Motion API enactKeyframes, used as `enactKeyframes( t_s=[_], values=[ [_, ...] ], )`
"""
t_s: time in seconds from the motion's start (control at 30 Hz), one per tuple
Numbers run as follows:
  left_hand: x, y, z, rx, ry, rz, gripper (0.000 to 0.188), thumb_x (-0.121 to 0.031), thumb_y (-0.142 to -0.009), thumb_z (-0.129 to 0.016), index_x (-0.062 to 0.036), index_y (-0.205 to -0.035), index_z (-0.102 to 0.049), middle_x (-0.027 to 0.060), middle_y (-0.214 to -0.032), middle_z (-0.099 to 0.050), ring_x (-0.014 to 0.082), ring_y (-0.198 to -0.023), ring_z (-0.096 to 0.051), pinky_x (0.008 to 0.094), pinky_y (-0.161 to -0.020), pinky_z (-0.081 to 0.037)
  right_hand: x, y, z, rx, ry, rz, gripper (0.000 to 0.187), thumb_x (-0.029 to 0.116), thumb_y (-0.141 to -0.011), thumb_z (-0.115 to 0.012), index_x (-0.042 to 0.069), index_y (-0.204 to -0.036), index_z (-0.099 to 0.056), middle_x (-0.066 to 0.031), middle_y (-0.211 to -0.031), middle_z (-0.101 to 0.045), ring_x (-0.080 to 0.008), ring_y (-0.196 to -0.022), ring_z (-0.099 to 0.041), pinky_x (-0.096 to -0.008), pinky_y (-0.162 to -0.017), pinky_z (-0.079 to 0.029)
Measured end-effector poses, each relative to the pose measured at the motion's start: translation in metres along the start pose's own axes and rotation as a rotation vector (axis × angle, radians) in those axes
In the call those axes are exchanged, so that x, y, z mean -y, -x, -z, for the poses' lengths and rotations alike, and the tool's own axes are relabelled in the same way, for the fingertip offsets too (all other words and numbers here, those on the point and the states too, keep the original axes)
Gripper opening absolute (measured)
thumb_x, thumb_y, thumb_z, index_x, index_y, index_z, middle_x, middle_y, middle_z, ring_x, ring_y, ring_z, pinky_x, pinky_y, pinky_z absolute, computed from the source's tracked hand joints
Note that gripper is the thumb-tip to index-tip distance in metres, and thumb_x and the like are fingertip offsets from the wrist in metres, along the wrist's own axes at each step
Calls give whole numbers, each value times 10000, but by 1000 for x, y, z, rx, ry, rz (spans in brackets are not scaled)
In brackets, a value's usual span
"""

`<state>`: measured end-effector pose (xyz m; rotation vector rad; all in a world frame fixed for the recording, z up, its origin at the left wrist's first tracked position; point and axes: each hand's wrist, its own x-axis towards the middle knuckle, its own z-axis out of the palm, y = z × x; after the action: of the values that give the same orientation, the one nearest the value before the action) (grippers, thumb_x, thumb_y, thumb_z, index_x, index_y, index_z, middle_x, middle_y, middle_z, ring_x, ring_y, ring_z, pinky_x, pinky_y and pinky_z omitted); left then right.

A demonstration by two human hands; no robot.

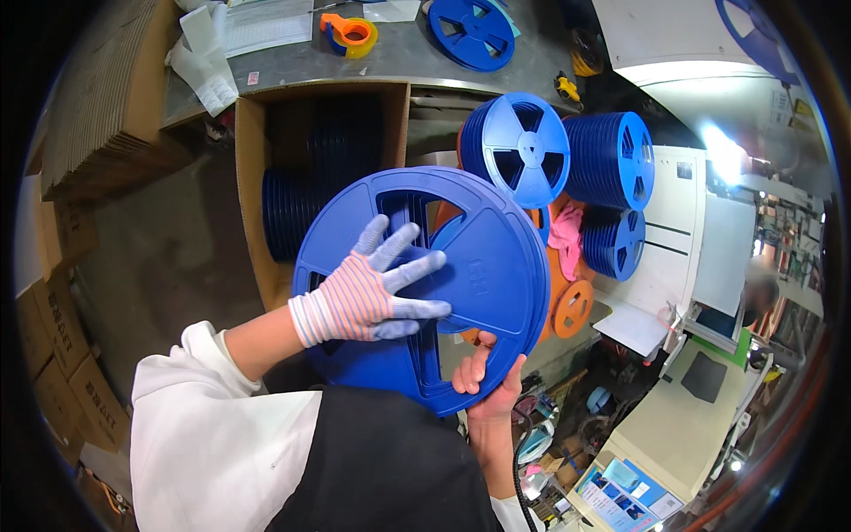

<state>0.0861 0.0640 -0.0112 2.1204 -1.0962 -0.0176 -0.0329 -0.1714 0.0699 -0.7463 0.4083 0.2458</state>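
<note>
A stack of large blue plastic reels [483,266] is held up before my body, their flat faces toward me and their openings roughly lined up. My left hand [363,297], in a striped white glove, rests on the front reel with its fingers spread. My right hand [487,377], bare at the fingers, grips the stack at the lower right rim, thumb outside and fingers through an opening. Just behind the stack stands an open cardboard box [252,160] with a row of dark blue reels [288,217] in it.
More blue reels [530,151] stand in rows at right, near a pink cloth [566,232] and an orange reel [573,309]. Across the back runs a metal table [292,69] with a tape dispenser [355,34]. Flattened cardboard [97,106] is stacked at left.
</note>
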Motion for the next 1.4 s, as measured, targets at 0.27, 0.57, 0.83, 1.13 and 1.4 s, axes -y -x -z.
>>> enactKeyframes(
  t_s=[0.27, 0.57, 0.83, 1.13, 1.4],
  values=[
    [-19, -63, 4, -128, 170, -196, 523, -486, -797, -697, -448, -1306, -581, 80, -1545, -391, 448, -1417, -300, 682, -1117, -175, 1, -2, -6, 35, 73, -38, 730, 621, -988, -409, 5, -1372, -488, -64, -746, -574, -180, -582, -505, -358, -576, -439],
    [-18, -50, -4, -88, 183, -115, 455, -514, -851, -626, -409, -1293, -606, 103, -1559, -374, 452, -1434, -283, 675, -1137, -140, 1, -9, -5, 0, 75, -61, 720, 617, -987, -419, 8, -1366, -488, -54, -714, -561, -154, -538, -464, -341, -548, -418],
    [0, -14, 1, -34, 60, 78, 429, -490, -844, -634, -392, -1261, -627, 117, -1589, -333, 480, -1419, -275, 700, -1130, -69, 6, -6, -3, -1, 60, -69, 733, 622, -984, -420, 2, -1372, -476, -55, -725, -558, -156, -565, -482, -341, -577, -433],
    [31, -22, 7, -5, -267, 533, 352, -418, -906, -592, -312, -1228, -685, 186, -1545, -375, 480, -1409, -296, 692, -1112, -149, 5, -2, 1, -125, 51, -54, 741, 663, -945, -466, 23, -1318, -495, -32, -704, -550, -154, -553, -489, -341, -544, -428],
    [65, 89, -8, -489, -211, 840, 401, -275, -979, -564, -107, -1339, -609, 224, -1431, -505, 445, -1368, -399, 517, -1150, -275, 26, -24, 32, -169, -276, 167, 612, 544, -998, -493, 31, -1330, -481, -18, -754, -536, -106, -569, -480, -286, -550, -414]
  ],
)
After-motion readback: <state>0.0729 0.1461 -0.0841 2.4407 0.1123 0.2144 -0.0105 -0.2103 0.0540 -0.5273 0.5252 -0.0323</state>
